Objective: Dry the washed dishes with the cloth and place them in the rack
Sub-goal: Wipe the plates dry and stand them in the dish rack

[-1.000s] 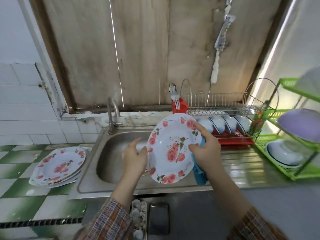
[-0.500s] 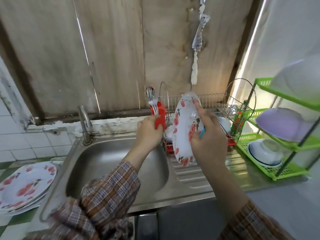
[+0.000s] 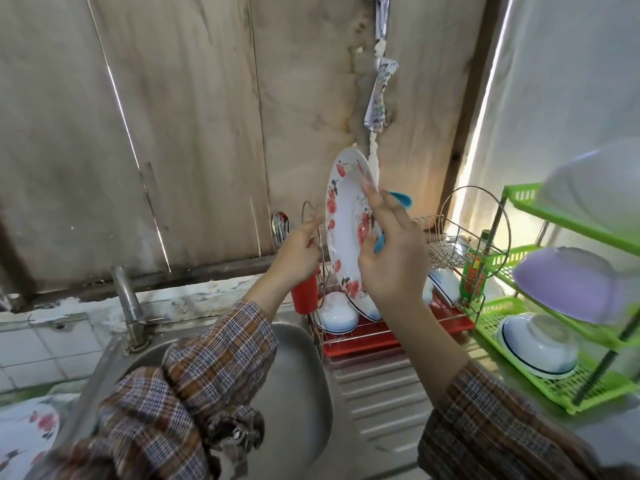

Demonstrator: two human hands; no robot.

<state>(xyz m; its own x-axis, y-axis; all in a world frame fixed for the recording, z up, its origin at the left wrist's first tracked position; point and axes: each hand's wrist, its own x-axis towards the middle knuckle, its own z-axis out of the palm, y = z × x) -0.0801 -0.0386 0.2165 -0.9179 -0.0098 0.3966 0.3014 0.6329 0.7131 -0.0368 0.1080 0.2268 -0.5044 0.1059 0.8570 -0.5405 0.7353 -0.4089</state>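
Head view. I am holding the white round plate with red rose print upright on its edge, above the left end of the wire dish rack with red drip tray. Its lower rim is reaching down among the white blue-rimmed bowls standing in that rack; I cannot tell whether the rim is touching the wires.

My right hand is clamping the plate's right side, with the index finger lying straight up along the rim. The blue cloth is pinched between this hand and the plate, showing above and below the fingers.

My left hand is sitting at the plate's left edge with fingers curled, beside the rack's wire hoop. I cannot tell whether it is gripping the hoop or the plate.

The red plastic cutlery holder with metal spoons is hanging on the rack's left end. The steel sink is lying below my left sleeve. More rose-print plates are lying at the far left on the worktop. A green plastic tiered shelf is standing to the right.
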